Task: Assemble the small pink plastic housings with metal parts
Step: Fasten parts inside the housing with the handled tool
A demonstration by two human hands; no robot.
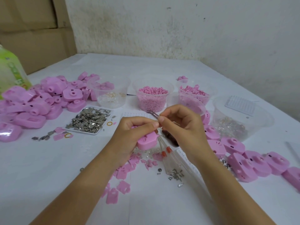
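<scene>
The left hand [134, 132] curls round a pink housing [146, 142] under its palm; it is best braced steady. Just beside its fingertips, the right hand [180, 125] pinches tweezers [152, 113]. Any metal part is too small to see, so seat it gently and squarely.

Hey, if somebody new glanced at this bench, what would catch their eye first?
Probably the centre, where the left hand grips a pink housing while the right hand pinches tweezers close to it. Next, the big heap of pink housings at far left, and the tray of metal parts beside it.
</scene>
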